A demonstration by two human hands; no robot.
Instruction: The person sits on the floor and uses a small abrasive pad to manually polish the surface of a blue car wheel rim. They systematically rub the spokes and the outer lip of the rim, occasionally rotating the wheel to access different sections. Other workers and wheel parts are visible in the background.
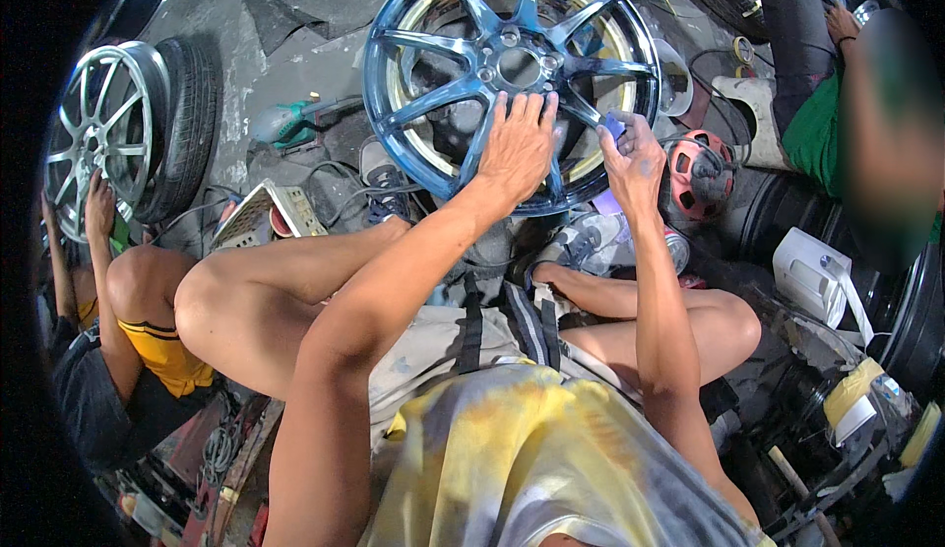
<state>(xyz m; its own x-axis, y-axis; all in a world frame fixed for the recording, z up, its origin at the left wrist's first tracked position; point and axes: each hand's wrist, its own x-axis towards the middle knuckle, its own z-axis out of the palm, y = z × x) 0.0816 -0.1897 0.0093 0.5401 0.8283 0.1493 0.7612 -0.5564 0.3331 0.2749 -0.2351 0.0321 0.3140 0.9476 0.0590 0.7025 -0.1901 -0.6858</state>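
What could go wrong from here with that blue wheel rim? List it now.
The purple pad pinched in the right hand might slip and drop through the blue wheel rim. If the left hand presses unevenly, the rim could shift and bump the green power tool lying to its left.

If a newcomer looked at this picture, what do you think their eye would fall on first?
Most likely the large blue spoked wheel at top centre, with the person's left hand lying across it just below the hub and the right hand holding a small purple pad at its lower right. Next, perhaps, the silver wheel at far left, beside a black tyre, and the yellow-and-grey shirt at bottom centre.
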